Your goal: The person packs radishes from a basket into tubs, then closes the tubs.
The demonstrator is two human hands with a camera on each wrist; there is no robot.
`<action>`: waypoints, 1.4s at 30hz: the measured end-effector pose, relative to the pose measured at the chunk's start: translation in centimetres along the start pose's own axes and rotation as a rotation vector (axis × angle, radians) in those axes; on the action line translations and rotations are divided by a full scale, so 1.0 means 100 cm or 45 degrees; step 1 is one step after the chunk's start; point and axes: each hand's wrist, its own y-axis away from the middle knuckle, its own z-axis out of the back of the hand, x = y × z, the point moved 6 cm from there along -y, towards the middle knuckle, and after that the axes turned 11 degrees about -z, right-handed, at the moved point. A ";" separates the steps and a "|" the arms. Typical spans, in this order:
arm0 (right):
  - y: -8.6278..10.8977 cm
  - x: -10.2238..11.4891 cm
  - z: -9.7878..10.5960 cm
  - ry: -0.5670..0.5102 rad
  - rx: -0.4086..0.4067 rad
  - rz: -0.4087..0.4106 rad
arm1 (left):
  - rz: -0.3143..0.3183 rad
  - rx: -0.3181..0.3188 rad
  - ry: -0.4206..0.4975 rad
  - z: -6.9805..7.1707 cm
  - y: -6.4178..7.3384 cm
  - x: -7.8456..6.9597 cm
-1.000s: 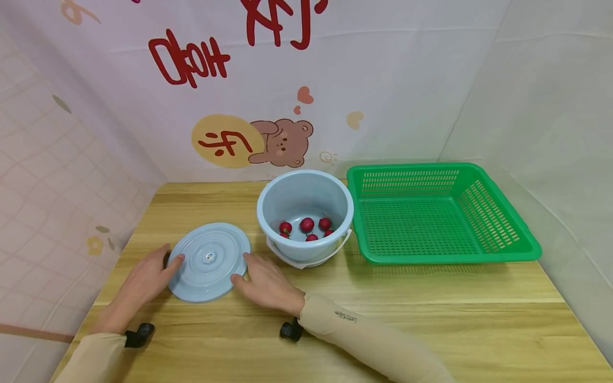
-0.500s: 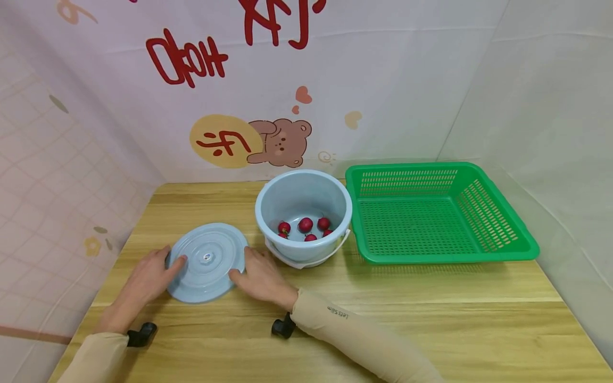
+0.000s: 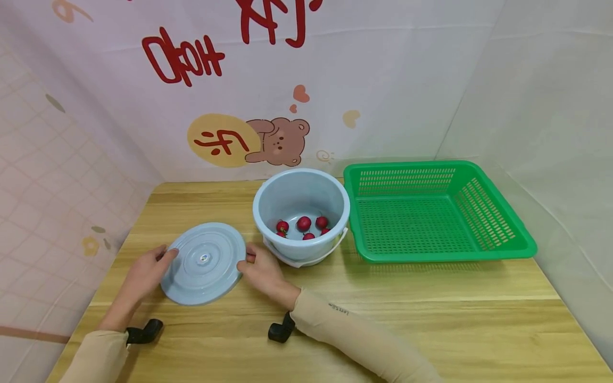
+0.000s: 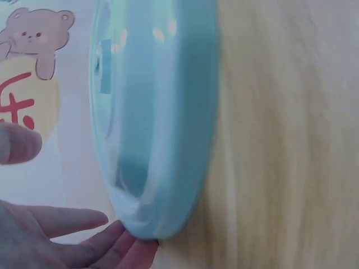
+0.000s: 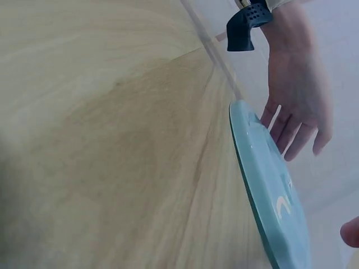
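Note:
A round light-blue lid (image 3: 201,287) lies toward the left of the wooden table, its small central label facing up. My left hand (image 3: 146,274) is at its left side; in the left wrist view, the fingers (image 4: 120,246) touch the lid's edge from below while the thumb (image 4: 19,144) stands off its face. My right hand (image 3: 265,274) is at the lid's right rim, thumb and index finger apart. In the right wrist view its thumb (image 5: 350,232) is clear of the lid (image 5: 269,179), and its other fingers are hidden. The left hand (image 5: 297,101) shows beyond the lid with straight fingers.
A light-blue bucket (image 3: 303,249) with a white handle stands just right of my right hand, several red radishes (image 3: 304,223) at its bottom. Beside it is a green mesh basket (image 3: 436,258). A printed cloth wall (image 3: 383,80) borders the table (image 3: 383,324) at the back.
The lid has shifted slightly left. My right thumb has drawn back from over the lid to its rim, and my left thumb has moved up and left along the edge.

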 end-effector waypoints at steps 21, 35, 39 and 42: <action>0.018 0.023 -0.002 -0.025 -0.094 0.245 | 0.116 -0.372 0.231 0.032 0.023 0.002; 0.041 0.049 -0.003 -0.135 -0.076 0.394 | 0.076 -0.670 0.617 0.043 0.033 0.006; 0.050 0.054 -0.001 -0.145 -0.080 0.448 | 0.008 -0.724 0.902 0.042 0.035 0.004; 0.056 0.058 0.001 -0.135 -0.081 0.500 | -0.020 -0.740 1.023 0.042 0.037 0.002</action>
